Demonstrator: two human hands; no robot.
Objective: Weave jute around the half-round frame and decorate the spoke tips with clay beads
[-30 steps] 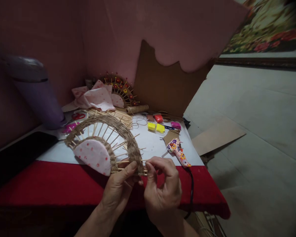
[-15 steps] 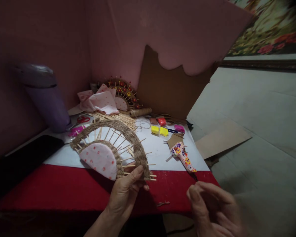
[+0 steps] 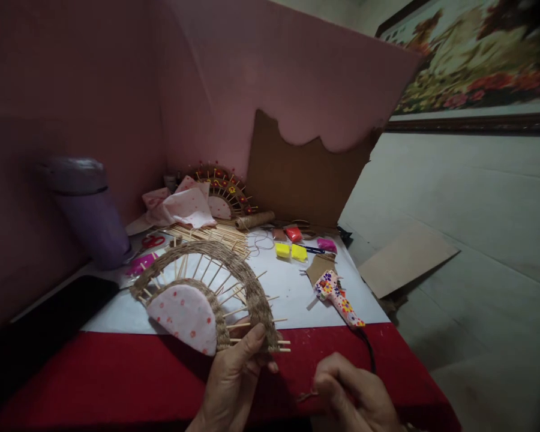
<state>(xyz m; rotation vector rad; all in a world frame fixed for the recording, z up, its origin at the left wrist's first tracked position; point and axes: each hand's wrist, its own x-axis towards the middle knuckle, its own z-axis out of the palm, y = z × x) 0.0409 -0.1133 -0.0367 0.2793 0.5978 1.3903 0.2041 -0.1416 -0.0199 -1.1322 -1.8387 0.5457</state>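
Lower centre: the left hand (image 3: 234, 384) is clamping the corner of the half-round fan (image 3: 227, 258), where thumb pressure could be snapping its thin protruding sticks (image 3: 279, 343), a rough twine band (image 3: 253, 291) arching around a smooth dotted cloth half-disc (image 3: 184, 315); the curled right hand (image 3: 355, 399) is touching a twine scrap (image 3: 303, 396), its grip impossible to tell.

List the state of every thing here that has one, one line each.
Woven half-circle, tilted, held at its lower right end.
Left hand, clamped on that end.
Right hand, fingers curled at a jute scrap; grip unclear.
Glue gun, lying on its side.
Purple flask, upright, lid on.
Twine spool, lying on its side.
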